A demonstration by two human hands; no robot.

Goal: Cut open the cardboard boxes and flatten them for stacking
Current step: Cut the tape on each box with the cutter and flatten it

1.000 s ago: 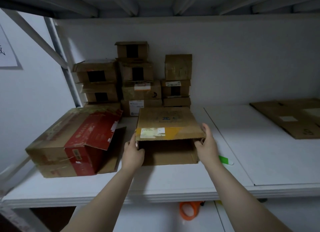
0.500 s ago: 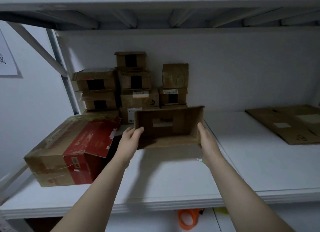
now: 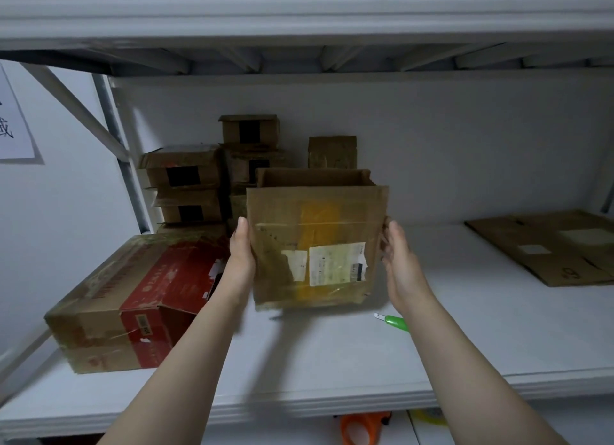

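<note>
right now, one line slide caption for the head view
Left hand and right hand hold an open-topped cardboard box by its sides at a white shelf, green cutter nearby.

On the shelf (image 3: 332,361), a stack of small boxes (image 3: 186,179) fills the back left corner. A large box (image 3: 133,305) lies before it, along the left edge. At mid-shelf a box (image 3: 315,245) sits between the left hand (image 3: 242,252) and right hand (image 3: 398,262), seemingly lifted clear. A cutter (image 3: 393,321) lies beneath the right hand. Flattened cardboard (image 3: 548,245) lies at the right edge.
</note>
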